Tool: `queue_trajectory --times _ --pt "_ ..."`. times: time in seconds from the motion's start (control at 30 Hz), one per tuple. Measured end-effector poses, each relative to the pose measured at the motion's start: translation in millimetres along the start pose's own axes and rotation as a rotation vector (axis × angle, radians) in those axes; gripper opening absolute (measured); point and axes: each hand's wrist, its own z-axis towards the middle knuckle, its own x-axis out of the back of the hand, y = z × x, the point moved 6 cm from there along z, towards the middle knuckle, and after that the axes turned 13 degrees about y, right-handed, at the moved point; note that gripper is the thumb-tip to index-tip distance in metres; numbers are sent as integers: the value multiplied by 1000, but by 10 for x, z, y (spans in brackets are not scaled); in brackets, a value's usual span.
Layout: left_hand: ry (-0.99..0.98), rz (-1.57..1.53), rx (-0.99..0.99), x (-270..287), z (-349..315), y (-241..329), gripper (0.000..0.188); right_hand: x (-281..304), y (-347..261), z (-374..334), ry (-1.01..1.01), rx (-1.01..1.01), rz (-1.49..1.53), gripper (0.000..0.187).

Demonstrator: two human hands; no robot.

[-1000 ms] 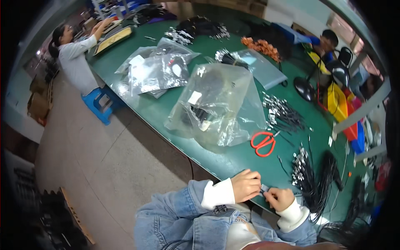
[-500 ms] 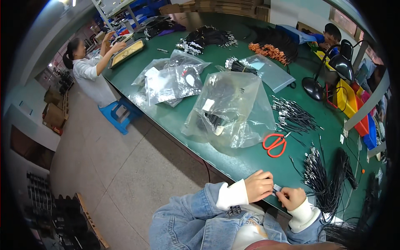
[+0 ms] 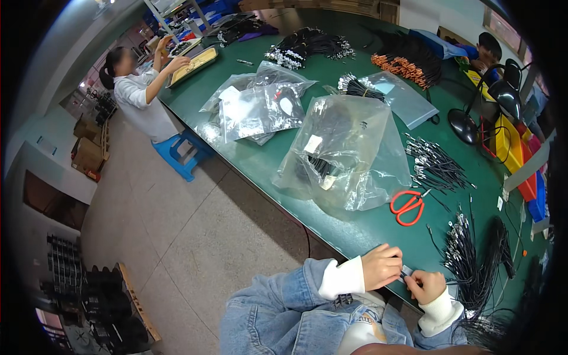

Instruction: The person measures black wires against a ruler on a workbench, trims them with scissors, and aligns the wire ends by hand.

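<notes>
My left hand (image 3: 381, 267) and my right hand (image 3: 426, 286) are close together at the table's near edge. Both have curled fingers. Between them shows a small pale and dark piece (image 3: 406, 273), too small to name and partly covered by the fingers. Just right of my right hand lies a bundle of black cables (image 3: 462, 251) with metal ring ends, and a coiled black bundle (image 3: 496, 245) is beside it. Red-handled scissors (image 3: 407, 208) rest beyond my hands, near a large clear plastic bag (image 3: 346, 155) with black cables inside.
The green table (image 3: 337, 228) also bears smaller clear bags (image 3: 263, 109), loose cables (image 3: 436, 163), orange-tipped cables (image 3: 405, 68) and a black desk lamp (image 3: 463, 125). Coloured bins (image 3: 510, 142) line the right. A person (image 3: 136, 94) works at a yellow tray (image 3: 194, 67); another person sits far right.
The whole view has shifted, so the scene sits a little farther right. My hands keep nearly the same grip and place. The far-left person's hands have moved slightly over the tray.
</notes>
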Motion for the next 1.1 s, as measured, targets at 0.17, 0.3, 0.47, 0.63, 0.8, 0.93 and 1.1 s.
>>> queue_trajectory --times 0.17,0.3,0.47,0.63,0.8,0.93,1.1 --pt "0 3 -27 0 2 -19 11 -13 21 16 -18 -1 8 25" --pt "-2 15 -38 -22 33 -5 10 19 43 5 11 46 -16 25" --pt "5 69 -67 -57 2 33 13 26 16 -1 -16 15 40 25" --pt "17 120 -65 -48 -40 101 16 -6 20 -65 -8 46 37 25" --pt "18 104 -81 12 -72 125 14 -23 -33 -94 3 26 57 24" --pt "19 113 -58 8 -8 59 11 -4 -4 -51 54 106 -3 21" --pt "-30 128 -30 -89 108 -44 15 24 121 33 108 154 -71 22"
